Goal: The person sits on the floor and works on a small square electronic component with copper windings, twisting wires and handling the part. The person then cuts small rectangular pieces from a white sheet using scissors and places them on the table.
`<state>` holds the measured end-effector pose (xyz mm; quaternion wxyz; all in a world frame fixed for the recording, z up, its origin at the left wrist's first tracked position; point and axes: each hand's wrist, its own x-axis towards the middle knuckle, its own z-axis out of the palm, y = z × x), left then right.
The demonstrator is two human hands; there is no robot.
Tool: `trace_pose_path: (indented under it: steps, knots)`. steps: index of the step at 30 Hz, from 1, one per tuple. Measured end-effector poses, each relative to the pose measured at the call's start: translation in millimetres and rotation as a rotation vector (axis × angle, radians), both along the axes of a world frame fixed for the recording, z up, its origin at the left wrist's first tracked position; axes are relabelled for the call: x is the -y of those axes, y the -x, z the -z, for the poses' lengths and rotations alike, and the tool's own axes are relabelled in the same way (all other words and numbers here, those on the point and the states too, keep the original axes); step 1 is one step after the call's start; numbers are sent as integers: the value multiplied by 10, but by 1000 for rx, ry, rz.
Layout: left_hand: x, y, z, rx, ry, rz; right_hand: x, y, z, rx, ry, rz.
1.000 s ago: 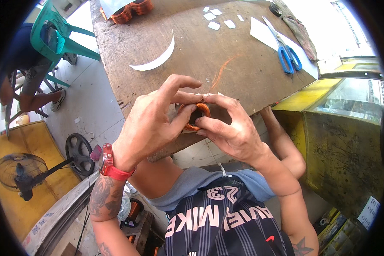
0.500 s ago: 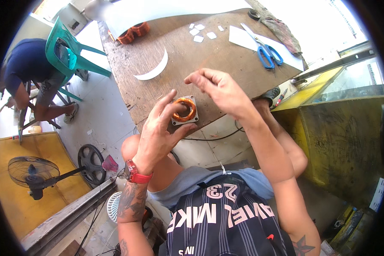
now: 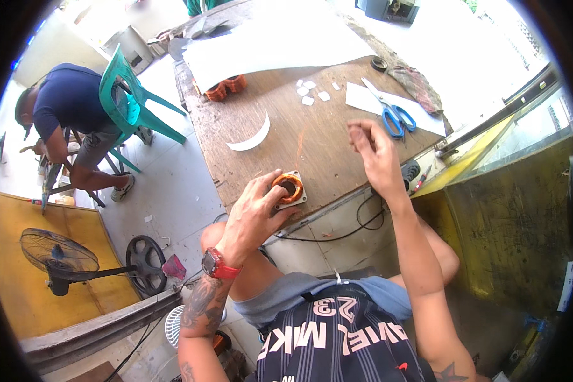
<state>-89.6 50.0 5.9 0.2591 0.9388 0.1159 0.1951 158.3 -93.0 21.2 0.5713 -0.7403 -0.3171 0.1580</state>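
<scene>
A small stator with a ring of copper winding (image 3: 291, 189) and a pale square frame with corner holes rests at the near edge of the wooden table. My left hand (image 3: 256, 213) grips it, with fingers on the winding and the thumb along its near side. Thin copper wire ends (image 3: 300, 145) stick up beyond the ring. Off to the right, above the table edge, is my right hand (image 3: 379, 159), its fingers bent and close together; anything between them is too small to make out. Blue-handled scissors (image 3: 396, 118) lie beyond it on a white sheet.
On the wooden table (image 3: 274, 121) lie a white crescent cutout (image 3: 251, 136), small white pieces (image 3: 308, 92), copper coils (image 3: 226, 88), a tape roll (image 3: 379, 63) and a rag (image 3: 417, 88). A standing fan (image 3: 58, 254) is at left. A person (image 3: 73, 105) bends near a green chair (image 3: 124, 105).
My right hand has moved right, away from the stator. My left fingers have settled onto the winding. Wire ends now show beyond the ring, and the whole view has shifted.
</scene>
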Motion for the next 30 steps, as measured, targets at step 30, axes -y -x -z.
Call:
trace_pose_path:
  steps: [30]
  knots:
    - [-1073, -3305, 168, 151, 118, -61, 100, 88, 587, 809, 79, 79]
